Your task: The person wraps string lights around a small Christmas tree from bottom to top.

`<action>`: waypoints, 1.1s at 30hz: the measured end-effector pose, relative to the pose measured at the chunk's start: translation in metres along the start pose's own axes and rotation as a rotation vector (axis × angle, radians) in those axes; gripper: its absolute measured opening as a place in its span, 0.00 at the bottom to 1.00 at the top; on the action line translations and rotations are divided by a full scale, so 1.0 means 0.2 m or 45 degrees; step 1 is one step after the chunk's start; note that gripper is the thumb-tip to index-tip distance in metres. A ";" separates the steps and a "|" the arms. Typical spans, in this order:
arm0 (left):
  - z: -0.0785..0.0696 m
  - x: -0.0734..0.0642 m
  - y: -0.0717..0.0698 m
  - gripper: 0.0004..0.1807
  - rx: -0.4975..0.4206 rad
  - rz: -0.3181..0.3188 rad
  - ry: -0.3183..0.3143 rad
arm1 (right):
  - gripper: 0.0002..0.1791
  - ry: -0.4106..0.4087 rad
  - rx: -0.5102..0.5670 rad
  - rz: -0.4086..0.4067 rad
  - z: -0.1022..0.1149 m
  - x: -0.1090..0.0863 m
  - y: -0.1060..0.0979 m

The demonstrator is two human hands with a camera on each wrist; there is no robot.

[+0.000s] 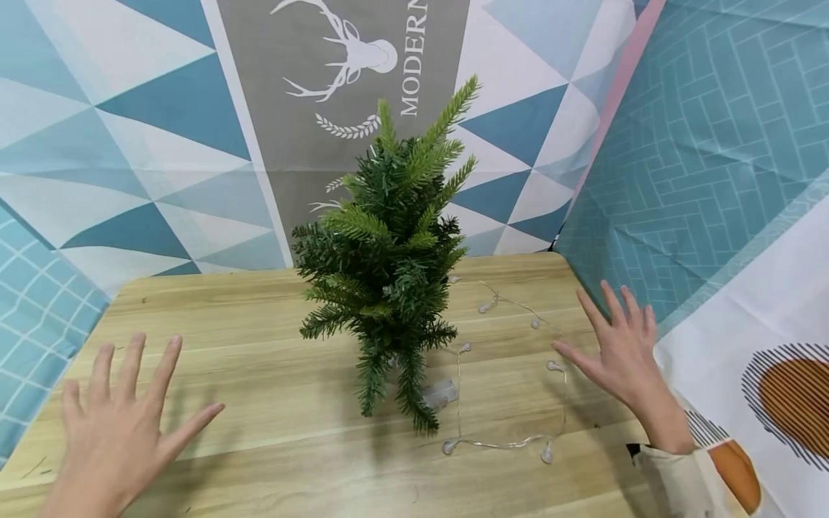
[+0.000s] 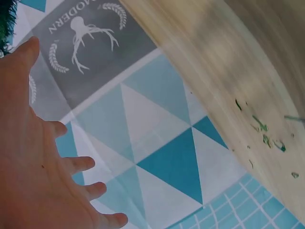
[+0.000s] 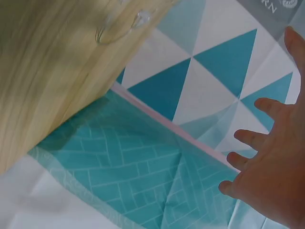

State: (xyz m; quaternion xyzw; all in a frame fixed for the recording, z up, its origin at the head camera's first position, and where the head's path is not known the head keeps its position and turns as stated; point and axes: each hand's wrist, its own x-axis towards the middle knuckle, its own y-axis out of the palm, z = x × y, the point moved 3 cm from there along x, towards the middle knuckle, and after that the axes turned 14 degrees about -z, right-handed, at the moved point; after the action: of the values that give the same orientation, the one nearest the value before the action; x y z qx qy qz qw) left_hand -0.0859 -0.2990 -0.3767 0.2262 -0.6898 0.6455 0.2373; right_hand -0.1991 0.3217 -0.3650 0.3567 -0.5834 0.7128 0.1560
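A small artificial Christmas tree (image 1: 395, 252) stands upright near the middle of the wooden table, dark green with lighter tips. To its right a string of clear bulb lights (image 1: 505, 444) lies in a loose loop on the wood. A small clear plastic box (image 1: 440, 394) sits at the tree's foot, partly behind a branch. My left hand (image 1: 116, 424) hovers at the left with fingers spread, holding nothing. On the right, past the light string, my right hand (image 1: 624, 356) is likewise spread and touches nothing. The tree's base is hidden by branches.
The wooden table (image 1: 227, 324) has rounded far corners. Patterned cloth (image 1: 175, 144) with triangles and a deer head hangs behind it, and teal cloth (image 1: 712, 144) hangs at the right. Green needle bits (image 2: 267, 138) lie scattered on the table's left part.
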 end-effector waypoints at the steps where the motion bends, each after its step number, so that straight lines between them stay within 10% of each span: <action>1: -0.01 0.00 0.00 0.61 -0.003 -0.006 0.010 | 0.53 -0.003 0.003 0.002 0.01 0.00 0.00; 20: -0.30 -0.03 -0.06 0.51 -0.205 0.059 0.122 | 0.47 -0.053 0.271 0.174 0.39 -0.07 0.02; 33: -0.55 -0.02 -0.10 0.43 -0.383 0.009 0.378 | 0.35 -0.178 0.337 0.410 0.56 -0.19 0.09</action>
State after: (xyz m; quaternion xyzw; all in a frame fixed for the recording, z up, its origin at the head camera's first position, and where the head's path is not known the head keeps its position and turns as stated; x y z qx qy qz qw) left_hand -0.0657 -0.1906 -0.3572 0.0884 -0.7366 0.5623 0.3652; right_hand -0.1478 0.2185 -0.3963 0.3250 -0.5437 0.7723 -0.0488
